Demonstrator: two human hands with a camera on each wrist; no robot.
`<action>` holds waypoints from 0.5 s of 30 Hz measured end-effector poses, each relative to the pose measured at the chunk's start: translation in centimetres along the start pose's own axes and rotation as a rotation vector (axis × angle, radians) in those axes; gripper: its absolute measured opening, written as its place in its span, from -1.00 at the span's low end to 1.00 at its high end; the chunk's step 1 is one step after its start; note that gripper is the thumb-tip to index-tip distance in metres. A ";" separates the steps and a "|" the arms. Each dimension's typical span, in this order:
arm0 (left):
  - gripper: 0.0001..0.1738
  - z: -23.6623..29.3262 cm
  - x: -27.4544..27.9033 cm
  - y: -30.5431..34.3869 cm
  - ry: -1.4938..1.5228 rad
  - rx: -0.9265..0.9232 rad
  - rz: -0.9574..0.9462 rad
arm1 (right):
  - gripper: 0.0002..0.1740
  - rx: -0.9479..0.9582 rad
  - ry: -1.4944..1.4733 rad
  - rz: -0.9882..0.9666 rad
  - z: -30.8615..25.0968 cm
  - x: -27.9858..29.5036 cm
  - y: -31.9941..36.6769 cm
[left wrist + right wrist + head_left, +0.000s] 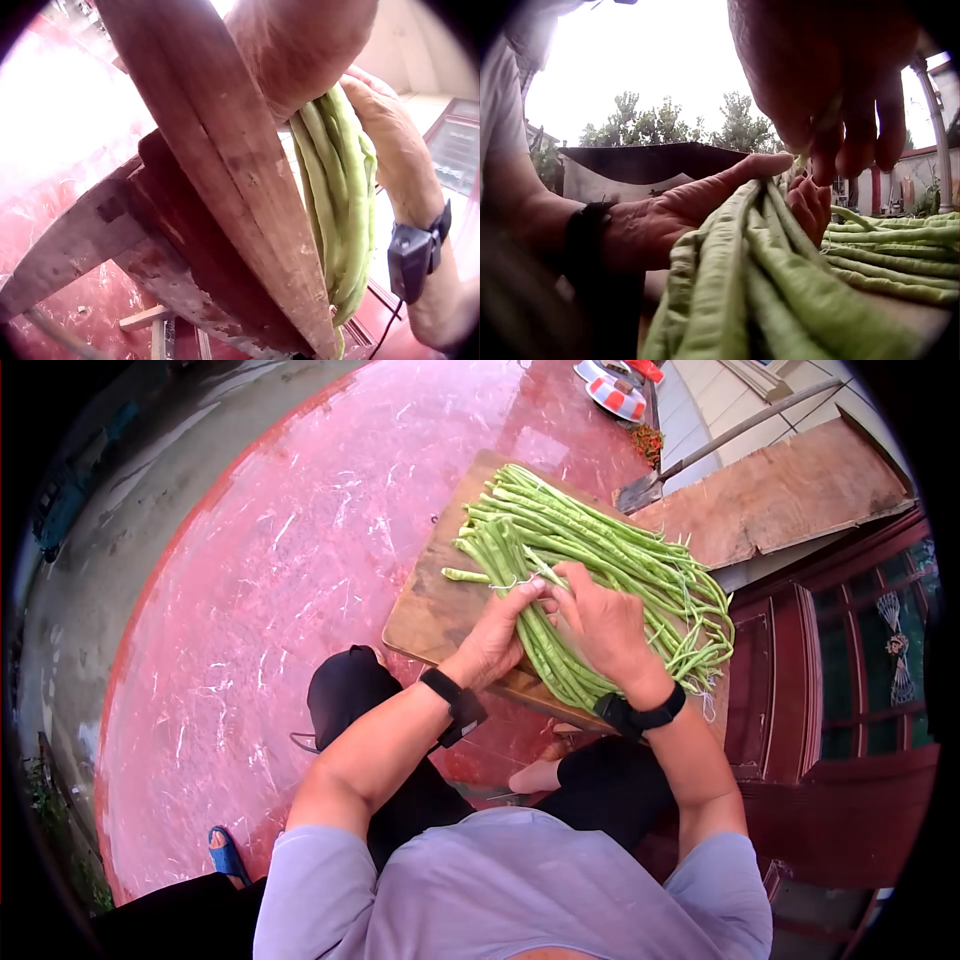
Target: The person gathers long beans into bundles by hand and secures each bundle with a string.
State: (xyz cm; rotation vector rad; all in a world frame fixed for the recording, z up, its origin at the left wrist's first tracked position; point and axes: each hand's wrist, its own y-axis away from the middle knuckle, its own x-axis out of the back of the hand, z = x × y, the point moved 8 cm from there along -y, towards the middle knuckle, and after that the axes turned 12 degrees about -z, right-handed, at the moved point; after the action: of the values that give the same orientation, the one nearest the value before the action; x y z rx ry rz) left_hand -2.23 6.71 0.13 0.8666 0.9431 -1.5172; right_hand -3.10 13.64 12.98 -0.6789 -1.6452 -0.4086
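Observation:
A bundle of long green beans (555, 665) lies across the near part of a wooden board, folded over toward the person. The left hand (490, 642) grips this bundle round its middle, thumb on top, as the right wrist view also shows. Close beside that thumb, the right hand (608, 625) has its fingertips curled down at the bundle, pinching a pale green bean strand. Thin white string (530, 580) shows at the gripped spot. Behind the hands, a larger pile of long beans (610, 545) spreads over the board (425, 610).
A plank (790, 490) and a shovel (640, 492) lean at the right, above a dark red door (850, 810). Checkered red and white dishes (615, 398) stand at the back. Red floor (250, 560) surrounds the board. A blue sandal (228, 855) shows at lower left.

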 end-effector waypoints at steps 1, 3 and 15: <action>-0.67 0.0 0.2 0.0 0.010 -0.006 0.009 | -0.68 -0.010 -0.037 0.050 0.2 -0.4 0.7; -0.63 0.5 -0.1 0.2 -0.002 -0.034 -0.006 | -0.63 -0.091 -0.044 0.045 0.8 -2.0 1.8; -0.64 0.3 -0.9 0.5 0.042 0.064 -0.118 | -0.75 0.001 -0.333 0.090 0.8 -1.8 3.5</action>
State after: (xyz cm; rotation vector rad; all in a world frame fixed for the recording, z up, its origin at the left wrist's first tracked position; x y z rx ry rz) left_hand -1.66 6.79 0.99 0.9056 0.9957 -1.6433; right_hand -1.33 16.44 10.70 -0.8510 -1.9189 -0.2378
